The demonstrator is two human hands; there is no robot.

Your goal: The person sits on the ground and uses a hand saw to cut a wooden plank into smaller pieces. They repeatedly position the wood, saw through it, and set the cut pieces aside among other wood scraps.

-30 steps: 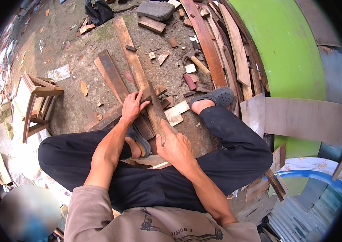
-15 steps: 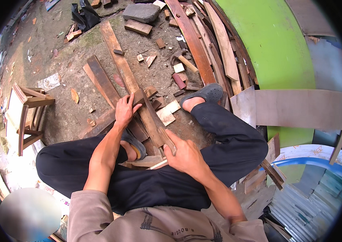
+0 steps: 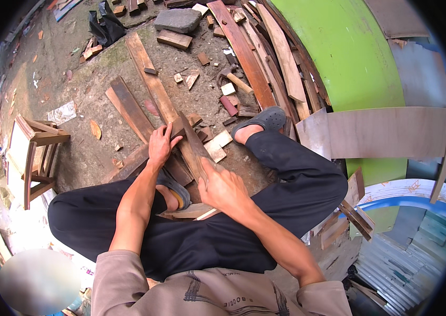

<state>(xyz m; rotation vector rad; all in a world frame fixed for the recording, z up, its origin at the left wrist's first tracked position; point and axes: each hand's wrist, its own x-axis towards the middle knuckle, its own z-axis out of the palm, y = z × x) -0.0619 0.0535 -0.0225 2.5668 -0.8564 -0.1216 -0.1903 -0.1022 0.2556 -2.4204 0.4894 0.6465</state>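
Note:
My right hand (image 3: pixel 225 185) is closed round the handle of a handsaw (image 3: pixel 194 141), whose blade points away from me. The blade's far part crosses a short dark wooden plank (image 3: pixel 178 128). My left hand (image 3: pixel 161 143) grips that plank just left of the blade, fingers over its top and thumb toward the saw. Beneath them lies a long wooden board (image 3: pixel 152 79) stretching away over the ground. Another two-toned board (image 3: pixel 131 108) slants in from the left. Whether the blade has cut into the plank cannot be seen.
A hammer (image 3: pixel 238 82) and several wood offcuts lie beyond my right foot. Long planks (image 3: pixel 249 58) are stacked at the right beside a green panel (image 3: pixel 338 47). A small wooden frame (image 3: pixel 38 152) stands left, a grey stone block (image 3: pixel 177 20) far ahead.
My right hand has pushed the saw forward and slightly left, so the handle is nearer the plank. My left hand stays on the plank. The whole view has shifted slightly.

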